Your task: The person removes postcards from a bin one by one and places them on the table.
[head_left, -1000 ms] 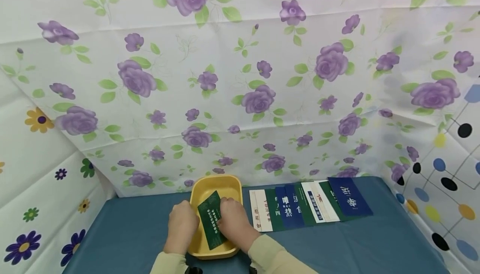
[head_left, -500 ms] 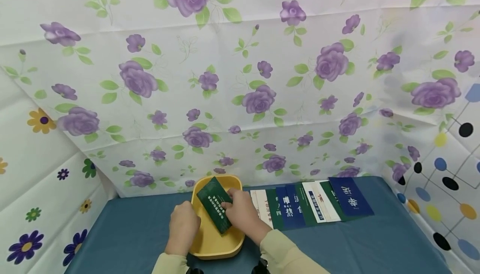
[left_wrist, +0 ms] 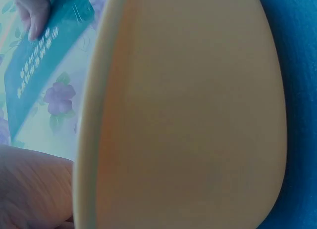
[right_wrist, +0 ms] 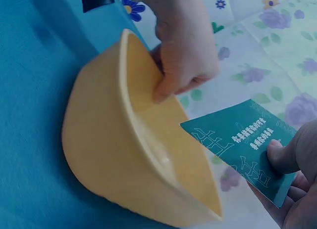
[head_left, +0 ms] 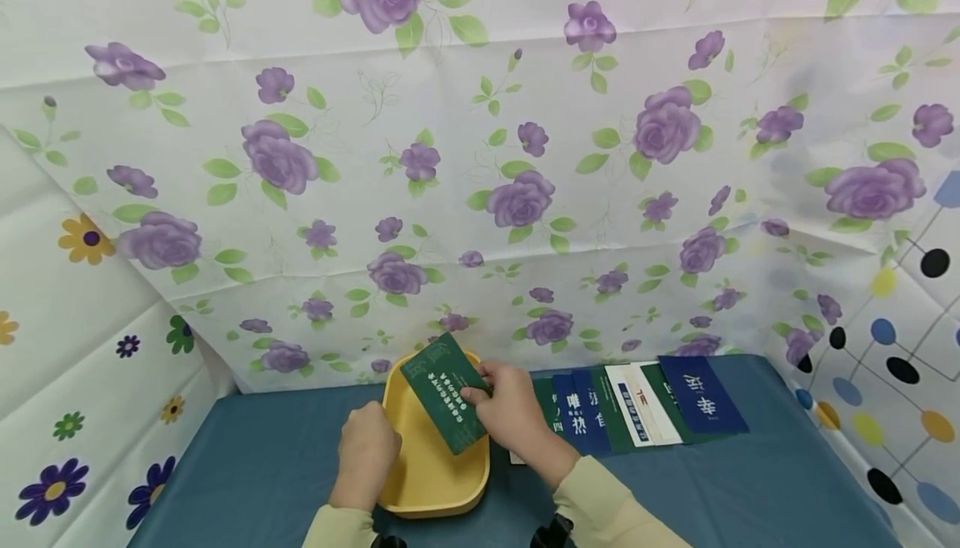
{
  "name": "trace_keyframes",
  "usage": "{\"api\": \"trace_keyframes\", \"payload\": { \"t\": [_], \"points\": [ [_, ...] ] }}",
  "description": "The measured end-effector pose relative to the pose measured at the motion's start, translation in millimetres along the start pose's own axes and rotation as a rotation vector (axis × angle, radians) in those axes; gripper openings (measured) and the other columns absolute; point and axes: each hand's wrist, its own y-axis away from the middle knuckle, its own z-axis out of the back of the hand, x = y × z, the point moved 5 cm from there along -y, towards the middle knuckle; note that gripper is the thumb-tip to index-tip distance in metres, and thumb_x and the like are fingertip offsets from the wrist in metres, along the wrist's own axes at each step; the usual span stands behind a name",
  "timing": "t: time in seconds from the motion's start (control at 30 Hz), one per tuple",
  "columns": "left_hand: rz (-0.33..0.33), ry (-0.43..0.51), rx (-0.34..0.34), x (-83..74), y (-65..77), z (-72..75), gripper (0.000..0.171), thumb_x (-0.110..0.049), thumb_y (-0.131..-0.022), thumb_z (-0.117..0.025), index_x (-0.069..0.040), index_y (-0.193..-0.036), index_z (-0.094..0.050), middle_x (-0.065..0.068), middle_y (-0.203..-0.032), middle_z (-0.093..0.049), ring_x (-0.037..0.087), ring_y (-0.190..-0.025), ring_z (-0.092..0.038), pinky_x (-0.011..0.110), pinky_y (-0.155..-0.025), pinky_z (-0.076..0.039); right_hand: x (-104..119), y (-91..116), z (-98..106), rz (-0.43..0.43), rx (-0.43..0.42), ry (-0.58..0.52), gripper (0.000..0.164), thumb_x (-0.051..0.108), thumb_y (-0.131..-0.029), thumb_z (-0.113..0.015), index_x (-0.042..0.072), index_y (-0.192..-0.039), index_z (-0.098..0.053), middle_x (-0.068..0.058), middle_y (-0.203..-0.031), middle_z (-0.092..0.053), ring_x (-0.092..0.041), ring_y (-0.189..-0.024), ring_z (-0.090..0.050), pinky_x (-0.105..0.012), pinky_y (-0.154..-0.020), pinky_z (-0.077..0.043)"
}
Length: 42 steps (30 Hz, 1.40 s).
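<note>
My left hand (head_left: 366, 455) grips the left rim of a yellow plastic tub (head_left: 433, 490) on the table. In the right wrist view, that hand's thumb lies inside the tub (right_wrist: 99, 125). Over the tub, my right hand (head_left: 517, 415) pinches a dark green card (head_left: 442, 390) with white printed characters by its right edge. The right wrist view shows the thumb (right_wrist: 282, 157) on the printed face of the card (right_wrist: 237, 135), with fingers behind. In the left wrist view the tub's outer wall (left_wrist: 193, 110) fills most of the picture.
To the tub's right, several overlapping cards lie in a row, among them a white card (head_left: 637, 406) and a dark blue card (head_left: 701, 398) at the far end. They rest on a blue-covered table (head_left: 255, 465). A flowered sheet (head_left: 450, 132) rises behind it.
My right hand has lifted the green card up and to the right from inside the tub, and its printed face is turned more to view. The left hand has stayed on the rim.
</note>
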Motion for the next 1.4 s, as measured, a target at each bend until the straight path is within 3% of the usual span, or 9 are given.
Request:
{"api": "trace_keyframes", "payload": {
  "t": [0.13,0.33,0.53,0.7,0.8,0.9,1.1,1.3,1.4],
  "points": [
    [-0.005,0.002,0.014,0.9,0.9,-1.3,0.006,-0.002,-0.081,-0.059,0.003,-0.085,-0.058,0.009,-0.066,-0.053,0.02,-0.054,-0.055,0.03,-0.042,-0.042,-4.6,0.9,19.4,-0.009,-0.028,-0.031,0.012,0.022,-0.088,-0.064,0.019,-0.098,-0.061,0.007,-0.077,-0.061,-0.013,-0.046,-0.048,-0.028,-0.042,-0.038],
    [-0.019,0.029,-0.005,1.2,1.4,-0.2,0.004,-0.001,-0.082,-0.058,0.003,-0.084,-0.058,0.008,-0.064,-0.051,0.018,-0.051,-0.054,0.029,-0.041,-0.041,-23.0,2.4,56.5,-0.057,-0.142,0.03,0.019,0.025,-0.086,-0.066,0.018,-0.103,-0.062,0.005,-0.082,-0.062,-0.016,-0.045,-0.046,-0.03,-0.04,-0.038],
    [-0.02,0.031,-0.002,1.7,2.7,0.1,0.004,0.0,-0.082,-0.057,0.003,-0.084,-0.058,0.009,-0.063,-0.051,0.018,-0.05,-0.053,0.029,-0.04,-0.041,-42.4,4.2,97.9,-0.09,-0.25,0.072,0.021,0.025,-0.084,-0.069,0.015,-0.102,-0.063,0.001,-0.086,-0.063,-0.014,-0.064,-0.057,-0.031,-0.05,-0.044],
    [-0.009,0.028,0.014,1.4,3.9,-1.0,0.006,0.0,-0.083,-0.057,0.004,-0.087,-0.059,0.01,-0.065,-0.053,0.02,-0.051,-0.054,0.029,-0.041,-0.041,-59.5,9.2,134.4,-0.115,-0.301,0.154,0.035,0.028,-0.085,-0.067,0.01,-0.115,-0.061,-0.007,-0.105,-0.063,-0.02,-0.093,-0.061,-0.034,-0.066,-0.049],
    [-0.006,0.022,0.007,1.1,3.8,-1.8,0.007,0.0,-0.082,-0.058,0.004,-0.087,-0.059,0.01,-0.066,-0.053,0.021,-0.052,-0.055,0.03,-0.041,-0.042,-70.8,13.2,156.7,-0.128,-0.33,0.213,0.04,0.029,-0.086,-0.066,0.008,-0.12,-0.058,-0.012,-0.111,-0.061,-0.024,-0.1,-0.059,-0.036,-0.07,-0.049],
    [-0.004,0.018,0.002,0.7,3.8,-2.6,0.007,0.0,-0.081,-0.059,0.004,-0.087,-0.058,0.011,-0.067,-0.054,0.021,-0.053,-0.056,0.03,-0.042,-0.042,-82.2,16.5,178.1,-0.147,-0.362,0.245,0.038,0.029,-0.087,-0.065,0.008,-0.119,-0.059,-0.013,-0.107,-0.063,-0.026,-0.094,-0.06,-0.037,-0.065,-0.049],
    [-0.012,0.013,-0.011,0.5,1.6,-3.3,0.006,0.0,-0.081,-0.058,0.004,-0.086,-0.058,0.01,-0.067,-0.054,0.021,-0.053,-0.055,0.031,-0.043,-0.043,-101.0,29.9,221.6,-0.215,-0.432,0.321,0.046,0.03,-0.089,-0.062,0.002,-0.124,-0.055,-0.018,-0.113,-0.059,-0.032,-0.102,-0.057,-0.042,-0.072,-0.049],
    [-0.022,-0.014,-0.034,-1.8,0.3,-2.4,0.006,-0.001,-0.081,-0.06,0.003,-0.085,-0.058,0.011,-0.066,-0.054,0.021,-0.054,-0.056,0.031,-0.042,-0.043,-127.9,44.6,260.6,-0.28,-0.471,0.355,0.041,0.03,-0.091,-0.059,0.0,-0.119,-0.057,-0.019,-0.1,-0.062,-0.024,-0.078,-0.061,-0.032,-0.054,-0.048],
    [-0.02,-0.023,-0.031,-2.5,0.7,-1.9,0.007,-0.001,-0.08,-0.06,0.004,-0.085,-0.058,0.011,-0.066,-0.054,0.021,-0.054,-0.057,0.032,-0.043,-0.043,-146.4,50.3,277.1,-0.31,-0.464,0.384,0.044,0.03,-0.091,-0.058,-0.003,-0.121,-0.054,-0.022,-0.1,-0.062,-0.027,-0.075,-0.061,-0.038,-0.06,-0.049]
  ]
}}
